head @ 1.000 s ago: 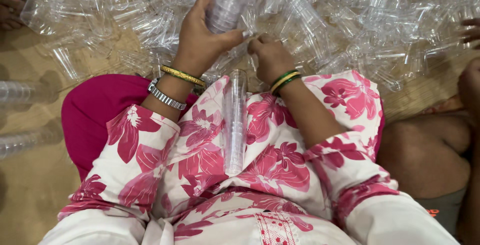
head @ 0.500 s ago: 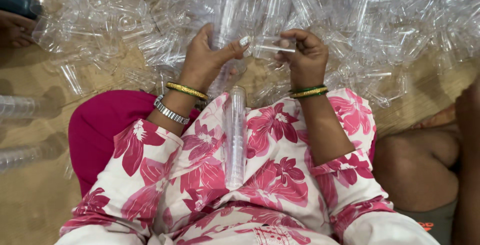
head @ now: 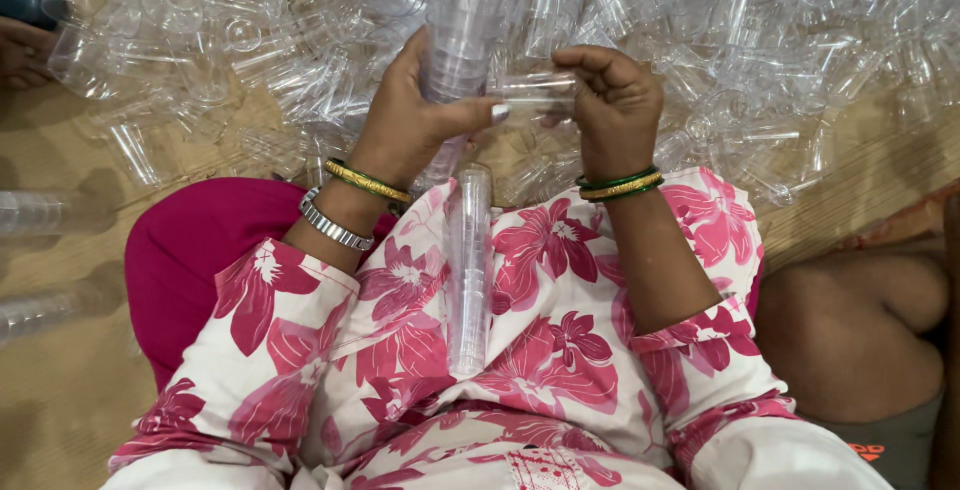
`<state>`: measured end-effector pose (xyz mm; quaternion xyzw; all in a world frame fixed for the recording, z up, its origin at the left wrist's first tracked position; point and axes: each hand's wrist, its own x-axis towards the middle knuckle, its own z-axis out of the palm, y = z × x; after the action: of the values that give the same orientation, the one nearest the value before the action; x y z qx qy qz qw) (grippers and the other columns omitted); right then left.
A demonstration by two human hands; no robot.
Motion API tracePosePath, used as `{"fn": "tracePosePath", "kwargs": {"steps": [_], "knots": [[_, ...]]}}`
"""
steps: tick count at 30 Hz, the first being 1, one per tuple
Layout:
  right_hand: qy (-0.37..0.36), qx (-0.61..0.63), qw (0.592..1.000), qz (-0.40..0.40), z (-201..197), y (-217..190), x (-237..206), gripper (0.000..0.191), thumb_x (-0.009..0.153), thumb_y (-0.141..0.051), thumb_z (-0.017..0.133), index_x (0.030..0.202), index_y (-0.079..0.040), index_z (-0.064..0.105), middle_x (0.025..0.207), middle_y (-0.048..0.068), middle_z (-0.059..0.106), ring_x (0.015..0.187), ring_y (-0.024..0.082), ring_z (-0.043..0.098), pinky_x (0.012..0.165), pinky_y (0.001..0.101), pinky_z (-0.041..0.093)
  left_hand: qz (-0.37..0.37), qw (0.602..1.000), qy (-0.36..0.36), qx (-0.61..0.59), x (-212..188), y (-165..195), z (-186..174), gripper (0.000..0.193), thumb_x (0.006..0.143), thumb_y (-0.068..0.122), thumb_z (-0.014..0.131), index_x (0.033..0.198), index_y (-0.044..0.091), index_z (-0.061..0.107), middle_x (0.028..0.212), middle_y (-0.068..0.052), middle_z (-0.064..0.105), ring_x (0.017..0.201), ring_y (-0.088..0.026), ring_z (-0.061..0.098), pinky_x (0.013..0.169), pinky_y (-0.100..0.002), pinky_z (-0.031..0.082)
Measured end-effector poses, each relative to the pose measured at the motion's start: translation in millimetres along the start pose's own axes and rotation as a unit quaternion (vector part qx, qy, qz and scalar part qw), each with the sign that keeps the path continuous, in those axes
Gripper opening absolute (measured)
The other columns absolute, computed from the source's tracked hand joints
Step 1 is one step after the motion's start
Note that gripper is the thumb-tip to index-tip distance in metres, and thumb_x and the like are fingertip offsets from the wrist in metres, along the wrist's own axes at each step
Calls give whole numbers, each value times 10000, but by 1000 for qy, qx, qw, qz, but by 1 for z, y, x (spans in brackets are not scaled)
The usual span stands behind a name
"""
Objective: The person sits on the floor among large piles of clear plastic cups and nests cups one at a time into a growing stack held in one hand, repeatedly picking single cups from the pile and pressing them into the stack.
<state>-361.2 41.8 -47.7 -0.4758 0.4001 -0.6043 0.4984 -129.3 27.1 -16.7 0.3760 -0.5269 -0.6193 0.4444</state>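
Observation:
My left hand [head: 415, 115] is wrapped around a tall stack of clear plastic cups [head: 458, 25] that stands upright in front of me. Just to its right, my right hand [head: 612, 100] pinches a single clear plastic cup [head: 530, 92] lying sideways, its open end toward the stack. Another nested stack of clear cups [head: 468, 270] rests lengthwise on my lap, on the pink floral cloth. Both wrists wear green and gold bangles; the left also has a silver band.
A big heap of loose clear cups [head: 700, 40] covers the floor ahead. More cup stacks [head: 40, 212] lie at the left edge. Another person's hand [head: 22, 50] shows at top left, and someone's bare knee [head: 860, 320] is at right.
My right hand has lifted a single cup out of the heap and brought it beside the stack in my left hand. The left hand has kept its hold on the stack.

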Motion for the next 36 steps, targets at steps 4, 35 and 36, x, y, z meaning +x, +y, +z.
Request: {"fn": "tracePosePath", "kwargs": {"steps": [4,35,36], "knots": [[38,43,994,95,3,-1,-1,98,993,64,675,1086,48,701,908,110,738,699,157,720,555,287,609,51,999,-13,-4,0,-4,-2,642,836,-3,842,1388,10,513,1228,-60,685,1090,-133,691,975,-300,601],[5,91,995,40,-6,7,-2,112,1003,33,689,1113,18,693,1022,113,745,893,170,745,692,312,662,61,998,-26,21,-3,1,1,670,803,1,845,1389,29,522,1227,-36,661,1097,-109,656,993,-296,597],[4,96,994,48,-6,6,-2,120,991,35,690,1111,19,693,1014,113,744,878,170,745,680,316,664,55,998,-24,19,-3,1,1,667,796,6,845,1378,35,520,1220,-30,659,1089,-104,660,980,-293,604]]}}
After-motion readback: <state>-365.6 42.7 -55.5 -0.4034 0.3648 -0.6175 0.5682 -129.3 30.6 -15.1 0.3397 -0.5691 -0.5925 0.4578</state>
